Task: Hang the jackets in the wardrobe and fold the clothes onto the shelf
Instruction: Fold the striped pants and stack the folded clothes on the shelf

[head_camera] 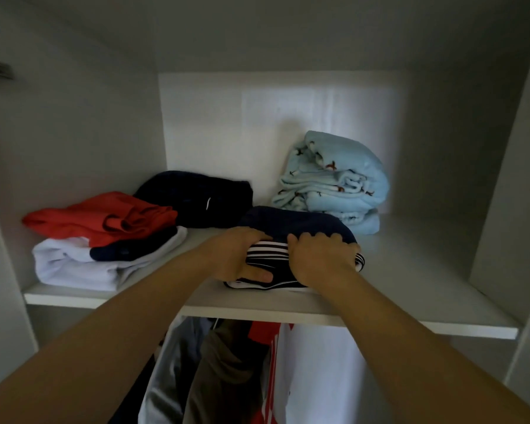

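On the shelf (pixel 395 289), both hands (pixel 239 255) grip folded clothes (pixel 288 223).

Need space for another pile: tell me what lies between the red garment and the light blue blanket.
Head view: a folded black garment at the shelf's back.

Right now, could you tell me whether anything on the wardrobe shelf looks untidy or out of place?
Slightly. The red garment lies rumpled and skewed atop the white pile, and the light blue blanket is bundled loosely. Nothing has fallen or looks damaged.

Left hand (pixel 239 255), right hand (pixel 322 258): curled, gripping.
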Demonstrator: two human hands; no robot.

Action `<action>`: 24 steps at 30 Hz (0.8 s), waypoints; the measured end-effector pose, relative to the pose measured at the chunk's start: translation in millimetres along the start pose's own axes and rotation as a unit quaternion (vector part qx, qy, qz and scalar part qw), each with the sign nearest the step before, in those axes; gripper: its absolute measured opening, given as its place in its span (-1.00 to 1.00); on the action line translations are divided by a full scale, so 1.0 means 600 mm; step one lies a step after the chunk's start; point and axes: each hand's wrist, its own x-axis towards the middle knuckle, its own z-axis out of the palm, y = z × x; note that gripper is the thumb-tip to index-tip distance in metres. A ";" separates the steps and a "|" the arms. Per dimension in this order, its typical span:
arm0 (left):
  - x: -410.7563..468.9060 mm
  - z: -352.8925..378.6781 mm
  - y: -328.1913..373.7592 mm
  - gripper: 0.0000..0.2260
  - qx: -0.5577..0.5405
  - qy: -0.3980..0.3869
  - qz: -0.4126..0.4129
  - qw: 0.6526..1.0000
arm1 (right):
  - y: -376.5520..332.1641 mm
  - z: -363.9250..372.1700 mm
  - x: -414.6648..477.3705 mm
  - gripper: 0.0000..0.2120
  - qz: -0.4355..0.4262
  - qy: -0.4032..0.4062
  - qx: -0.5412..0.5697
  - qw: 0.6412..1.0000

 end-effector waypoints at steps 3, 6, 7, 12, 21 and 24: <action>-0.007 -0.003 -0.002 -0.35 0.006 0.011 -0.006 1.000 | -0.003 0.006 -0.001 -0.51 -0.012 0.009 0.026 1.000; -0.030 0.002 0.011 -0.15 0.099 0.032 -0.053 0.993 | 0.005 0.005 -0.015 -0.47 -0.006 0.028 0.088 0.996; -0.043 0.006 0.019 -0.10 0.113 0.058 -0.072 0.989 | 0.009 0.004 -0.024 -0.47 -0.006 0.050 0.122 0.991; -0.151 0.074 0.076 -0.53 0.058 0.348 -0.015 0.936 | 0.022 0.006 -0.114 -0.72 -0.151 0.328 0.227 0.905; -0.273 0.310 0.055 -0.93 -0.018 0.199 -0.142 0.969 | -0.015 0.209 -0.261 -0.79 -0.240 0.243 0.359 0.869; -0.275 0.333 0.018 -0.92 -0.008 0.170 -0.221 0.960 | -0.022 0.297 -0.248 -0.79 -0.158 0.109 0.333 0.923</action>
